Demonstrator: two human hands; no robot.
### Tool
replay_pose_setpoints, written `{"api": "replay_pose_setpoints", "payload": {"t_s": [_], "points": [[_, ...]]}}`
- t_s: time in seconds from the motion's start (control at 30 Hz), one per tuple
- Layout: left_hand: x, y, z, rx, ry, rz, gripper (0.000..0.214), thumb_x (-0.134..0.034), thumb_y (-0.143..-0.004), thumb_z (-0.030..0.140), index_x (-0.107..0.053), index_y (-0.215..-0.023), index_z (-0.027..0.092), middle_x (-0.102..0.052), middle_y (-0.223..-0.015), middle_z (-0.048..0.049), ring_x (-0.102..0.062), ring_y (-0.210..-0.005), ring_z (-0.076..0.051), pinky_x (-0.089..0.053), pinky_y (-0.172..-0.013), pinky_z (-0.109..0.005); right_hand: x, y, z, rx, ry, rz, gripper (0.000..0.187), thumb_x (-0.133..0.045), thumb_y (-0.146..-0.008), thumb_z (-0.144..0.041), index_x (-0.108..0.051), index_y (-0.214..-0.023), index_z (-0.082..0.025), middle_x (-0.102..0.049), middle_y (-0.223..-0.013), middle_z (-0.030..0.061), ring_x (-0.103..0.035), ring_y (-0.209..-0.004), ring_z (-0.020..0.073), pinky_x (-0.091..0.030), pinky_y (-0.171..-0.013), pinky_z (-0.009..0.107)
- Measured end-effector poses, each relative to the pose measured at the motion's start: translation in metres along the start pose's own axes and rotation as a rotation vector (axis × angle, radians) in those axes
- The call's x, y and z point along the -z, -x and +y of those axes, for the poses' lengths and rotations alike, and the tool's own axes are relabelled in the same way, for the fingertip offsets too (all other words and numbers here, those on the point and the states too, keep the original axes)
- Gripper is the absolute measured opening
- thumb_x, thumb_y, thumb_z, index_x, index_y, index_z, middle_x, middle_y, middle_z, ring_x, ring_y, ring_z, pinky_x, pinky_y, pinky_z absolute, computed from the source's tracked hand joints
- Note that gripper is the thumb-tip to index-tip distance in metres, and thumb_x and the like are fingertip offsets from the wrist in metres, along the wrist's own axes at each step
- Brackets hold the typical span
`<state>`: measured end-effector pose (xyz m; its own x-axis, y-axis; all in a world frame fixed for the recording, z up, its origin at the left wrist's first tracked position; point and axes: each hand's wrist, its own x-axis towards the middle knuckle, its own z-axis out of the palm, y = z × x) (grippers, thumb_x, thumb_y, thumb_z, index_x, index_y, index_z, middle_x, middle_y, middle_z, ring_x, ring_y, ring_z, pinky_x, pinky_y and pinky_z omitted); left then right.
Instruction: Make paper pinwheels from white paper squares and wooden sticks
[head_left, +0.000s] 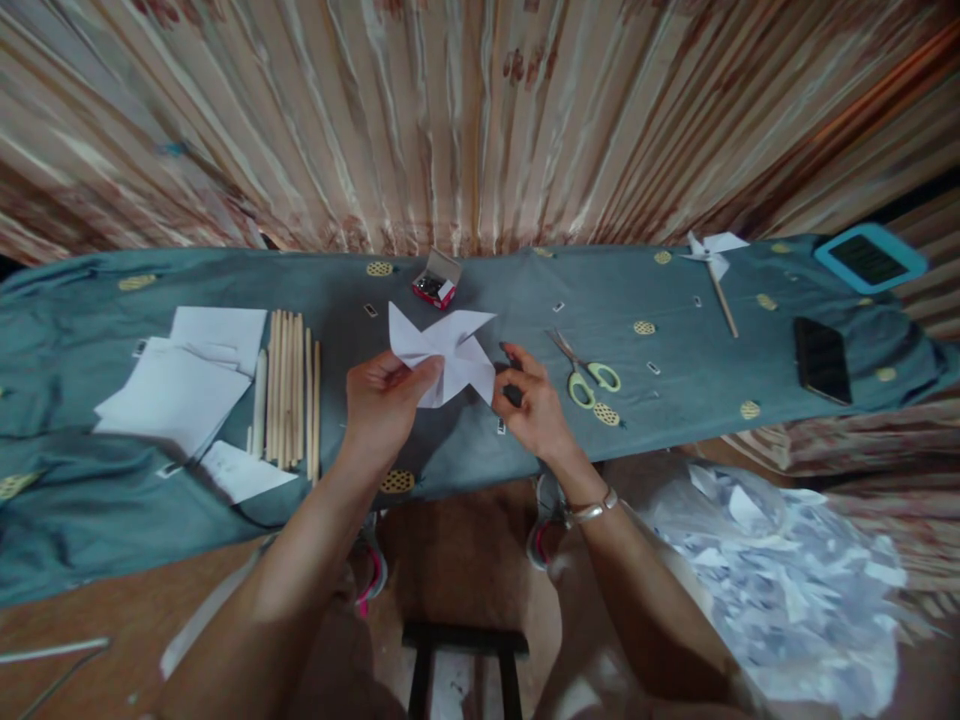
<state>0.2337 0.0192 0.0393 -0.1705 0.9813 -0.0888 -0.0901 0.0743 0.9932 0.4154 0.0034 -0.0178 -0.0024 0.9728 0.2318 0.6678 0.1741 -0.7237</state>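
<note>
A white paper pinwheel [450, 345] is held just above the grey-green cloth of the table [675, 370]. My left hand [386, 400] pinches its lower left part between thumb and fingers. My right hand [532, 405] is closed at the pinwheel's right edge, gripping a small dark object [513, 393] that looks like a stapler. Both forearms reach in from the bottom of the view, and the right wrist wears a bracelet.
Wooden sticks [289, 395] and white paper sheets [180, 385] lie at left. A small red box [436, 280] sits behind the pinwheel. Green-handled scissors [589, 375], a finished pinwheel on a stick [716, 265], a black phone [821, 358] and a blue-framed tablet [870, 257] lie at right. Paper scraps [787, 570] pile below.
</note>
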Motion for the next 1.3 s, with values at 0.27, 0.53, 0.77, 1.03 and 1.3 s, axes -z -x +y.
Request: {"api": "replay_pose_setpoints", "payload": {"t_s": [0.27, 0.53, 0.77, 1.03, 1.3], "points": [[0.0, -0.002, -0.002, -0.001, 0.033, -0.016, 0.005, -0.077, -0.064, 0.023, -0.073, -0.067, 0.024, -0.075, -0.074, -0.001, -0.069, -0.071, -0.019, -0.054, -0.06, -0.028, 0.018, 0.011, 0.009, 0.033, 0.115, -0.055, 0.013, -0.062, -0.077, -0.015, -0.071, -0.082, -0.023, -0.052, -0.142, 0.0079, -0.044, -0.136, 0.029, -0.035, -0.111, 0.051], [-0.003, -0.001, -0.005, 0.019, -0.017, -0.021, 0.008, -0.077, -0.064, 0.025, -0.075, -0.071, 0.022, -0.075, -0.075, -0.0015, -0.068, -0.07, -0.018, -0.053, -0.061, -0.028, 0.017, 0.008, -0.009, 0.024, 0.236, -0.043, 0.02, -0.054, -0.089, -0.024, -0.072, -0.098, -0.019, -0.075, -0.1, 0.0101, -0.065, -0.096, 0.0262, -0.048, -0.093, 0.04], [-0.005, 0.0, -0.008, 0.011, 0.011, -0.059, 0.004, -0.075, -0.065, 0.021, -0.074, -0.069, 0.02, -0.074, -0.071, -0.0003, -0.066, -0.066, -0.016, -0.05, -0.057, -0.025, 0.015, 0.011, -0.015, 0.044, 0.366, -0.112, 0.023, -0.051, -0.087, -0.015, -0.073, -0.094, -0.019, -0.075, -0.093, 0.0092, -0.066, -0.086, 0.0249, -0.049, -0.083, 0.035], [-0.008, 0.003, -0.008, 0.076, 0.131, -0.111, 0.016, -0.078, -0.059, 0.026, -0.075, -0.072, 0.018, -0.074, -0.072, -0.0011, -0.064, -0.063, -0.014, -0.05, -0.059, -0.026, 0.018, 0.02, -0.016, 0.112, 0.516, -0.086, 0.022, -0.049, -0.087, -0.012, -0.07, -0.091, -0.017, -0.073, -0.084, 0.0112, -0.062, -0.08, 0.0256, -0.046, -0.075, 0.034], [-0.014, 0.008, -0.008, 0.089, 0.184, -0.16, 0.022, -0.082, -0.055, 0.031, -0.074, -0.07, 0.016, -0.071, -0.065, -0.0001, -0.063, -0.061, -0.014, -0.05, -0.06, -0.026, 0.016, 0.026, -0.023, 0.104, 0.571, -0.088, 0.021, -0.05, -0.078, -0.005, -0.066, -0.075, -0.017, -0.068, -0.074, 0.0126, -0.06, -0.077, 0.0272, -0.046, -0.072, 0.035]]}}
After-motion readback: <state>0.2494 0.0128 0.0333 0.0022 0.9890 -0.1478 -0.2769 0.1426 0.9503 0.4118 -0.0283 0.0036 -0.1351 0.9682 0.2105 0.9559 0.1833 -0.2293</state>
